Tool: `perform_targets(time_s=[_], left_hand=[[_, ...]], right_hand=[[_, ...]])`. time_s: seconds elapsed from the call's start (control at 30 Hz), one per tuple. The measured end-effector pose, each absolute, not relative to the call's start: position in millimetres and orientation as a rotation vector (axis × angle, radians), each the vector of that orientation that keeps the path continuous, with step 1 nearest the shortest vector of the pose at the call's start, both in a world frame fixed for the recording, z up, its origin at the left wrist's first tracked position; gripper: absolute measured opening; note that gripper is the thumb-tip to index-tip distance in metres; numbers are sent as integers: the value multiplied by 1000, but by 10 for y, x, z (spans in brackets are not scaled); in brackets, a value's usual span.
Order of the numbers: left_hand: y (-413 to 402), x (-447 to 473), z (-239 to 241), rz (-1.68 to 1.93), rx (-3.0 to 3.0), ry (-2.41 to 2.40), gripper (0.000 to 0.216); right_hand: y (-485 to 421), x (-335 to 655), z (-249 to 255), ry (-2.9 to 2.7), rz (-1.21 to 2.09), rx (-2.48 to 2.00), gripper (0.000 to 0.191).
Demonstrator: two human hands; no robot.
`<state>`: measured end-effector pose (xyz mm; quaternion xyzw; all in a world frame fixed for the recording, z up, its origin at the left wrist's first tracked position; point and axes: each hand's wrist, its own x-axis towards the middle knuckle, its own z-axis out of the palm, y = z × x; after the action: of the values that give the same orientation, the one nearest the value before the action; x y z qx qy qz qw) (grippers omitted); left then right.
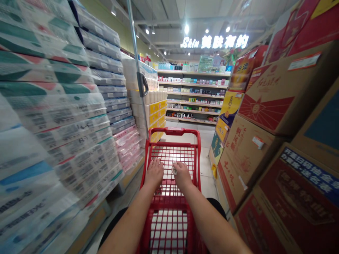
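Note:
A red plastic shopping cart with grid walls stands right in front of me, and both my forearms reach over it. My left hand is at the left part of the grid, its fingers stretched forward with nothing seen in them. To its right, my right hand is closed, fingers curled around a small pale thing too small to name. Whether either hand touches the grid is hard to tell. On the cart's far left corner rises a metal pole with a black grip.
Tall stacks of wrapped tissue packs line the left side, with blue-grey packs and pink packs beyond. Cardboard cartons are piled close on the right. Shelves of small boxed goods cross the aisle's far end, over a pale tiled floor.

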<state>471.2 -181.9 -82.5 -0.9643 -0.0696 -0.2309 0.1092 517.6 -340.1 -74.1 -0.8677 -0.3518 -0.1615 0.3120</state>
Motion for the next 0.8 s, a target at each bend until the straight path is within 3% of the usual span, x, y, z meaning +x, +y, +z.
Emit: perform_targets(time_s=[0.17, 0.33, 0.5, 0.7, 0.8], left_hand=[[-1806, 4716, -839, -652, -2825, -190, 43], [-1809, 4722, -846, -686, -2848, -212, 44], [-1818, 4729, -846, -697, -2859, -205, 41], [-1823, 4721, -828, -707, -2902, -240, 43], [-1820, 4721, -836, -684, -2896, -233, 43]], right_hand=[[-3381, 5158, -764, -1209, -360, -2223, 43], [-3410, 5194, -747, -897, -455, -2306, 50], [-3399, 5163, -752, -1209, -373, -2232, 42], [-3443, 5205, -720, -824, -453, -2291, 47], [-3421, 5192, -750, -1008, -414, -2259, 41]])
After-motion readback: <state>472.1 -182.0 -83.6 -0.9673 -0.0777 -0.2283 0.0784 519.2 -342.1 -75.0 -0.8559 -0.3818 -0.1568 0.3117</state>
